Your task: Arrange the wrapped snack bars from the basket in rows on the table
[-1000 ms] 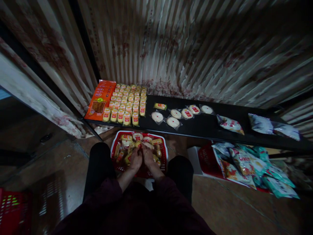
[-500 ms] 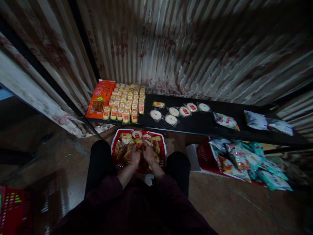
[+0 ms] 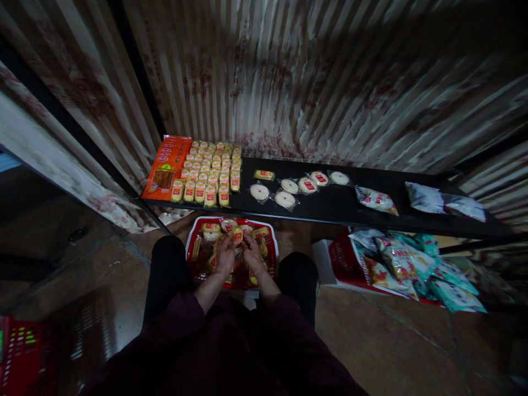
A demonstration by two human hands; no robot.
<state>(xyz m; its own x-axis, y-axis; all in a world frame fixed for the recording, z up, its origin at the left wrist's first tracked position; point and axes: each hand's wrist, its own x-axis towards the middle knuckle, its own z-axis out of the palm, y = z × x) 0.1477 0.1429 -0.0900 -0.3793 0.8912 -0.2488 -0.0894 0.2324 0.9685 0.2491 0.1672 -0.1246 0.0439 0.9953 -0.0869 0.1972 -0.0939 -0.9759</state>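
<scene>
Between my knees stands a red basket (image 3: pixel 273 245) with a white rim, holding several wrapped cakes and round white pastries. Over it, a small yellow wrapped cake (image 3: pixel 238 235) with a red label is held upright between both hands. The fingers of my left hand (image 3: pixel 225 254) are closed on its left side. My right hand (image 3: pixel 252 255) grips the right side with fingers bent. On the black shelf (image 3: pixel 330 208) ahead, rows of matching wrapped cakes (image 3: pixel 210 170) stand packed beside an orange snack bag (image 3: pixel 167 168).
Round wrapped pastries (image 3: pixel 259 192) and one yellow cake (image 3: pixel 264 174) lie mid-shelf. Further right are a printed snack bag (image 3: pixel 376 200) and silvery bags (image 3: pixel 424 198). Below the shelf, a box (image 3: pixel 336 264) holds several snack bags. A red crate (image 3: pixel 27 352) sits at lower left. A curtain (image 3: pixel 247 71) hangs behind.
Both hands have come up slightly, and the wrapped cake between them now stands upright with its label showing. The view has shifted a little; the shelf items stay in place.
</scene>
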